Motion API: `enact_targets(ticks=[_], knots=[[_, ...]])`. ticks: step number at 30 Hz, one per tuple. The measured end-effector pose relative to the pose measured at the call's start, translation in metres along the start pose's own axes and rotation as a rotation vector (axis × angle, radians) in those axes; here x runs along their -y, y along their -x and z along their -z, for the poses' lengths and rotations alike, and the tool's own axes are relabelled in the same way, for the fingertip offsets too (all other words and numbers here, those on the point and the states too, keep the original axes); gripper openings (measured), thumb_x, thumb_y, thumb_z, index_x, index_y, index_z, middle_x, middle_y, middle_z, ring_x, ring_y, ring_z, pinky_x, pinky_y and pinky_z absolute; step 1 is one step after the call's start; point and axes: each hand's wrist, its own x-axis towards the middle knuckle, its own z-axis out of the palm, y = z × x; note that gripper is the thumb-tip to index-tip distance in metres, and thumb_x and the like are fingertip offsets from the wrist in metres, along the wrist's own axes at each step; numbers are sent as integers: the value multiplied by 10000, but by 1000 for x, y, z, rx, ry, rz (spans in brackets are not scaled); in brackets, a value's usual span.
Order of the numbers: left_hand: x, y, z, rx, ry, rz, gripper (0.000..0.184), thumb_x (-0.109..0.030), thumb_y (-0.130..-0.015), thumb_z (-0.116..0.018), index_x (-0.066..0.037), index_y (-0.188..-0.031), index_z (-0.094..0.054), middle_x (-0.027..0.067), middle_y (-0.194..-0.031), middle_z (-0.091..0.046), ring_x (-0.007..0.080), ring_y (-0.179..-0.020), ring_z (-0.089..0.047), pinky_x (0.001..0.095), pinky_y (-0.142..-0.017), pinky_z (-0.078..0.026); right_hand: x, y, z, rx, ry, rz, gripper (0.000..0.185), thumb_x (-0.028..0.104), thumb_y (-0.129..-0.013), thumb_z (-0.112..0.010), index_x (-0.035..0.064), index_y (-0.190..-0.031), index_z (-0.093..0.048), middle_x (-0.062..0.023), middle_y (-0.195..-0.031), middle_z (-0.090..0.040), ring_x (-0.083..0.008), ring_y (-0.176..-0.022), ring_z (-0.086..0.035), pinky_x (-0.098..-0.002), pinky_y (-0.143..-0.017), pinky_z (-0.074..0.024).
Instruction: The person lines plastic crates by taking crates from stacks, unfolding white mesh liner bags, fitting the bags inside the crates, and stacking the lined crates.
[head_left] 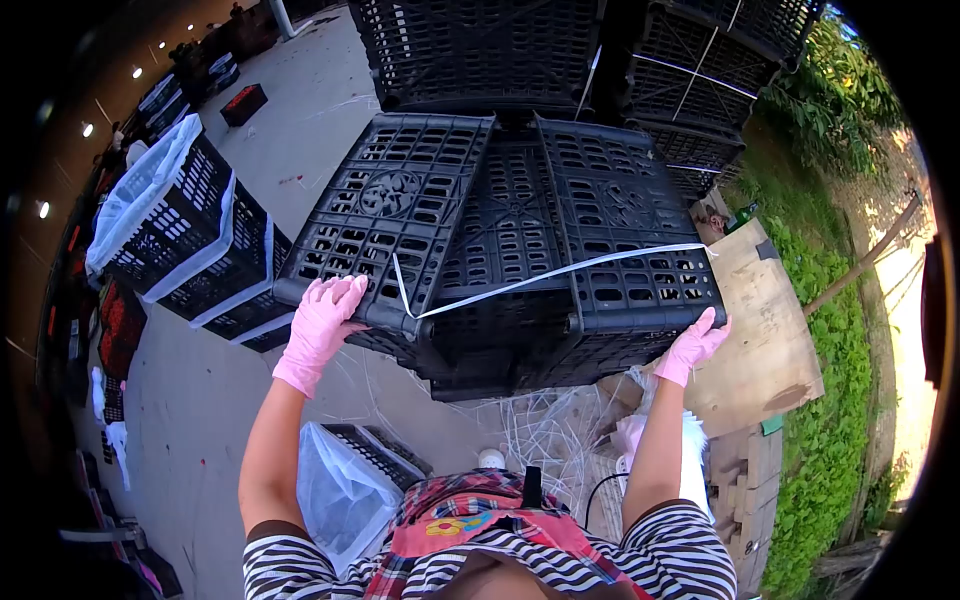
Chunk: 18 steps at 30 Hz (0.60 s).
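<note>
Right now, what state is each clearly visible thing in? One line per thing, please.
Black crates: held up, grouped side by side
Left hand: pink-gloved, gripping the near left corner
Right hand: pink-gloved, gripping the near right corner
White strap: lying across the crates, sharply bent near its left end
Rear-right crates: stacked, strapped
Lined crates at left: stacked
White strips: loose, scattered on the floor

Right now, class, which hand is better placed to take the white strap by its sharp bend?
Probably the left hand: it holds the near edge of the left black crate, close to the bend in the white strap. The right hand is at the right black crate's outer corner.
</note>
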Motion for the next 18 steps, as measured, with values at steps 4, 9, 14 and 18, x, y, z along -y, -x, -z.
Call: enact_targets(ticks=[4,9,14,18], knots=[[40,-25,35,-310,258,252,710,-335,-754,-735,-107,-1351,-426,106,-1237,-534,336,-1175,-472,381,-1011,-365,34,2,21,-38,435,356,596,292,-863,-631,-13,-1326,-412,-236,-1264,-500,-344,-1157,-470,-412,-973,-387],[164,-44,-94,63,474,900,594,-378,-950,-463,-12,-1396,-324,151,-1214,-566,292,-1153,-523,327,-990,-388,178,157,-10,751,482,1101,749,437,-737,-698,60,-1333,-445,-122,-1311,-483,-303,-1245,-415,-463,-1062,-285],[148,-55,-29,448,573,836,614,-454,-969,-367,25,-1353,-386,154,-1226,-579,234,-1129,-551,294,-961,-394,123,224,-95,958,536,1074,706,456,-667,-709,71,-1228,-522,-121,-1313,-483,-277,-1219,-435,-479,-1061,-261],[148,-72,-13,531,897,890,650,-506,-967,-329,12,-1354,-396,149,-1275,-542,202,-1163,-506,279,-961,-373,115,223,-103,853,458,1077,584,411,-654,-725,123,-1142,-588,-80,-1232,-557,-233,-1127,-519,-426,-980,-321]])
